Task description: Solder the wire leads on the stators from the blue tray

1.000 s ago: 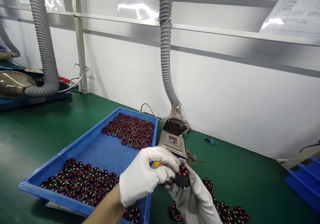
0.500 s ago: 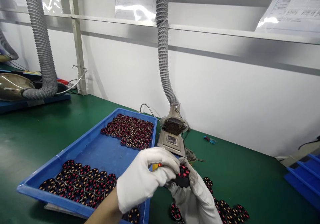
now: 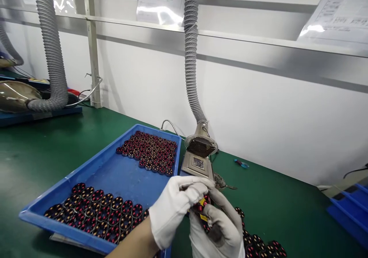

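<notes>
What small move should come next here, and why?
Probably the left hand should shift its fingertips slightly aside while the right hand supports the round part: gloved fingers cover much of it, leaving only bits of yellow showing between them.

The single head-worn view looks forward and down across the green table [image 3: 267, 189] from above.

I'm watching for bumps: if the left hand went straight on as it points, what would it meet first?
Probably the black-and-red ring in the right hand, or that hand's fingers; the left hand looks close, but depth is unclear.
</notes>
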`<action>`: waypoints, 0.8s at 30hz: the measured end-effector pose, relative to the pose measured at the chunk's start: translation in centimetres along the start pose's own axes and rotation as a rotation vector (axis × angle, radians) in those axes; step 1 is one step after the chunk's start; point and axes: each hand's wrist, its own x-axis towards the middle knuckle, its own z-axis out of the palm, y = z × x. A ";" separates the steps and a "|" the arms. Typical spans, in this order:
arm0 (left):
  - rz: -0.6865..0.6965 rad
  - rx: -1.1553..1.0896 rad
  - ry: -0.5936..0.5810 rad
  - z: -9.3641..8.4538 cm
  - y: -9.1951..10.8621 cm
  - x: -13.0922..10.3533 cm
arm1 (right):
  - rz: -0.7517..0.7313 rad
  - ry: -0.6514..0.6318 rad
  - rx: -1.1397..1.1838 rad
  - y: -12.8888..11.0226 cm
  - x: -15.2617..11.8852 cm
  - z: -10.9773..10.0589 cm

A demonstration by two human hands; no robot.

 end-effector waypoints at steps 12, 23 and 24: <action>-0.115 -0.085 0.091 -0.4 1.3 -0.3 | 0.194 0.158 0.136 -0.9 -0.2 0.0; 0.035 -0.144 0.160 -0.6 1.5 -0.7 | 0.196 0.077 0.074 -2.6 0.3 0.3; -0.016 -0.144 0.128 -0.5 1.6 -0.7 | 0.199 0.074 0.091 -2.4 0.2 0.3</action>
